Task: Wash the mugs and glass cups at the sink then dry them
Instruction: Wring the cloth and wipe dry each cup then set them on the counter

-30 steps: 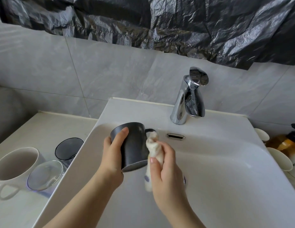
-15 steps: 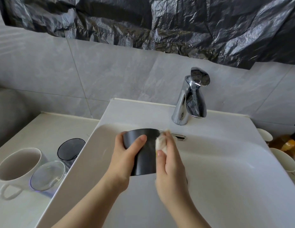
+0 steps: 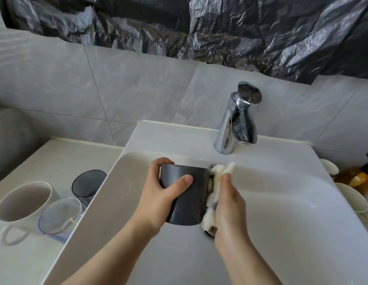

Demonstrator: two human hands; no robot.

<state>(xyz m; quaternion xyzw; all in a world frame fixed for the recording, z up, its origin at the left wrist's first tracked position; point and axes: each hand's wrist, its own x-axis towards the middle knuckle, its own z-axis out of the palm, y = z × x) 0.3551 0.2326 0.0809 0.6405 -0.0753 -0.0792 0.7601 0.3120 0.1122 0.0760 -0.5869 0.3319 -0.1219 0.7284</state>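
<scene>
Over the white sink basin [image 3: 281, 202], my left hand [image 3: 158, 200] grips a dark grey mug [image 3: 189, 200] held upside down, its base toward the wall. My right hand [image 3: 228, 208] holds a white cloth [image 3: 220, 173] bunched against the mug's right side, where the handle is hidden. On the counter at the left stand a white mug [image 3: 22, 204], a clear glass cup [image 3: 59, 217] and a dark smoky glass cup [image 3: 88, 184].
A chrome tap [image 3: 238, 122] stands at the back of the sink, with no water running. At the right edge are two white cups [image 3: 351, 198] and an amber pump bottle [image 3: 355, 175]. Black plastic sheeting [image 3: 199, 23] covers the wall above the grey tiles.
The mug has turned in my left hand and shifted right and toward the wall. My right hand with the cloth moved from the mug's rim up along its right side.
</scene>
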